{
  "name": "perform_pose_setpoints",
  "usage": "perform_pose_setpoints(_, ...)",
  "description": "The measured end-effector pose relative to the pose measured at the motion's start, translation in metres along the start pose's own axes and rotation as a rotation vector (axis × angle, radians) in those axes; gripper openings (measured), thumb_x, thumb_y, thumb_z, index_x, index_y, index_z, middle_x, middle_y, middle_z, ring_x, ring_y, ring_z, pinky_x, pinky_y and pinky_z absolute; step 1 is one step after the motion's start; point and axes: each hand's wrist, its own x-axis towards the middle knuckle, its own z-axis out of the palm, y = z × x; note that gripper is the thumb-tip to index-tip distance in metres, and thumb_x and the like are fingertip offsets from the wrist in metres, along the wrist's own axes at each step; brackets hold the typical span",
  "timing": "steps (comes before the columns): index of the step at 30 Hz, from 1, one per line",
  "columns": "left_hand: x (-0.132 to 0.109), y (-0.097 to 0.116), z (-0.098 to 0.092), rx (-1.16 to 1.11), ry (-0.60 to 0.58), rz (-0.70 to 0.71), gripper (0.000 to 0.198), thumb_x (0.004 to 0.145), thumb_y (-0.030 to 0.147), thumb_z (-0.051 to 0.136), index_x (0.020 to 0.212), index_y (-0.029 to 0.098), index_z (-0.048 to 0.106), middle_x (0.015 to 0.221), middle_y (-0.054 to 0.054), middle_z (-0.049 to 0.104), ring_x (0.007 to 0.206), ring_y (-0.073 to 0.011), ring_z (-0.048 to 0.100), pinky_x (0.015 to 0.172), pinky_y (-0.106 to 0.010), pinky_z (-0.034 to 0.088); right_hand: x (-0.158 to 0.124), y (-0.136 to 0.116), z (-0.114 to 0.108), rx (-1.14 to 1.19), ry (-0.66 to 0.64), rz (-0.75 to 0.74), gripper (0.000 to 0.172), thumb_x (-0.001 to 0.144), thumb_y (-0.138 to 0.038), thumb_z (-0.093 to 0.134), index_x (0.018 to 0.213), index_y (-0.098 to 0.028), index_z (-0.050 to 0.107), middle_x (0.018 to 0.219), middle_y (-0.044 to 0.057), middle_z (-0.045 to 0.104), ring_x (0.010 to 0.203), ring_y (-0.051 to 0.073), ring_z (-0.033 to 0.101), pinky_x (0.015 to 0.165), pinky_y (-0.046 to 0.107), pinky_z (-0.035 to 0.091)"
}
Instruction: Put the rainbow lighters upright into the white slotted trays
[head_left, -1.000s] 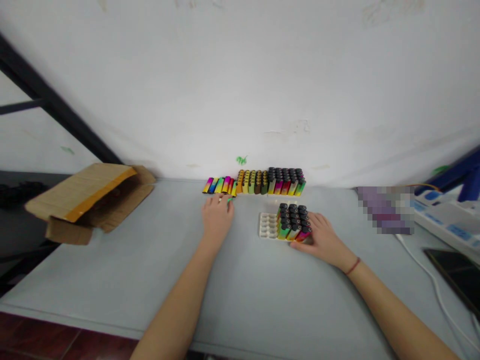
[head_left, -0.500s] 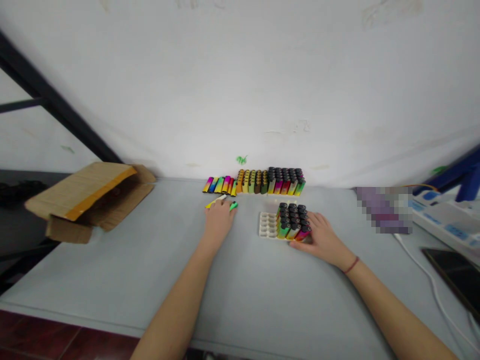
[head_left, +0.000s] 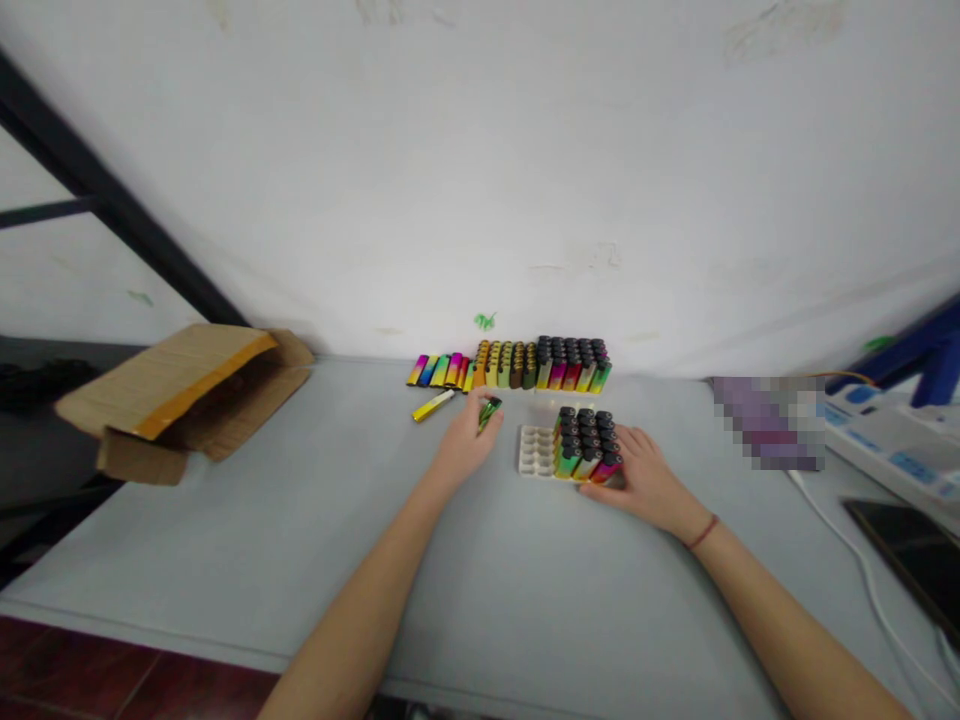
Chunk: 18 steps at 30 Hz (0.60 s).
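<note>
Head view | left hand (head_left: 466, 448) pinches lighter (head_left: 489, 412) just left of tray (head_left: 534, 452), long axis tilted up-right | right hand (head_left: 639, 472) clasps tray's right end

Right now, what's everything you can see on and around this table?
table: one, grey, underneath everything
cardboard box: one, brown, table's left edge
lying lighters: one row, multicoloured, by the wall
standing lighters: one block, black-capped, right of that row
yellow lighter: one, lying alone before the row
tray: one, white, centre, left slots empty
tray lighters: several, black-capped, its right part
dark slab: one, far right
cable: one, white, far right
left hand: grips one green lighter
right hand: rests against tray's right side
</note>
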Motion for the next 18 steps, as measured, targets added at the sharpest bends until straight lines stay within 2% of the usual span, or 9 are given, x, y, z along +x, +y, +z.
perform_pose_setpoints(2,-0.001,0.002,0.003,-0.041,0.015,-0.005,0.013,0.088,0.032,0.053,0.088,0.020,0.057,0.069,0.002,0.057,0.070,-0.0166,0.056,0.068,-0.027,0.043,0.000,0.000,0.000,0.000,0.004,0.000,0.076,0.082,-0.071,0.058,0.135,-0.017,0.051,0.130,0.020,0.059,0.120,0.038,0.052,0.104,0.058,0.038)
perform_pose_setpoints(4,-0.002,0.002,0.006,-0.110,0.016,-0.029,0.021,0.090,0.036,0.051,0.081,0.019,0.058,0.068,0.001,0.056,0.069,-0.0156,0.055,0.066,-0.026,0.042,0.000,0.000,0.000,-0.003,0.004,-0.006,0.076,0.082,-0.070,0.058,0.135,-0.017,0.051,0.130,0.020,0.059,0.120,0.038,0.052,0.103,0.058,0.038)
perform_pose_setpoints(8,-0.003,-0.002,0.012,-0.289,-0.033,-0.039,0.032,0.092,0.044,0.047,0.105,0.018,0.060,0.075,0.001,0.060,0.064,-0.0126,0.056,0.064,-0.025,0.044,0.000,0.000,0.000,-0.012,-0.002,-0.007,0.077,0.082,-0.070,0.058,0.136,-0.016,0.051,0.131,0.020,0.059,0.120,0.037,0.052,0.104,0.057,0.038)
perform_pose_setpoints(11,-0.004,-0.004,0.016,-0.375,-0.033,-0.024,0.036,0.090,0.048,0.052,0.109,0.018,0.059,0.072,0.002,0.058,0.061,-0.0115,0.055,0.063,-0.025,0.045,0.000,0.000,0.000,-0.005,0.001,0.000,0.077,0.082,-0.070,0.058,0.137,-0.018,0.050,0.132,0.020,0.058,0.121,0.038,0.052,0.104,0.058,0.038)
perform_pose_setpoints(15,-0.005,0.000,0.024,-0.560,0.000,-0.081,0.038,0.086,0.054,0.054,0.099,0.019,0.056,0.062,0.007,0.044,0.053,-0.0096,0.044,0.053,-0.022,0.037,0.000,0.000,0.000,0.012,0.003,-0.008,0.075,0.082,-0.071,0.057,0.136,-0.018,0.050,0.131,0.019,0.058,0.121,0.037,0.052,0.105,0.058,0.037)
perform_pose_setpoints(18,-0.004,0.005,0.029,-0.698,0.038,-0.253,0.041,0.086,0.058,0.048,0.078,0.018,0.052,0.057,0.007,0.039,0.046,-0.0073,0.034,0.045,-0.021,0.027,0.000,0.001,0.000,0.005,-0.001,-0.006,0.076,0.083,-0.071,0.056,0.134,-0.016,0.050,0.132,0.020,0.058,0.121,0.037,0.051,0.105,0.058,0.037)
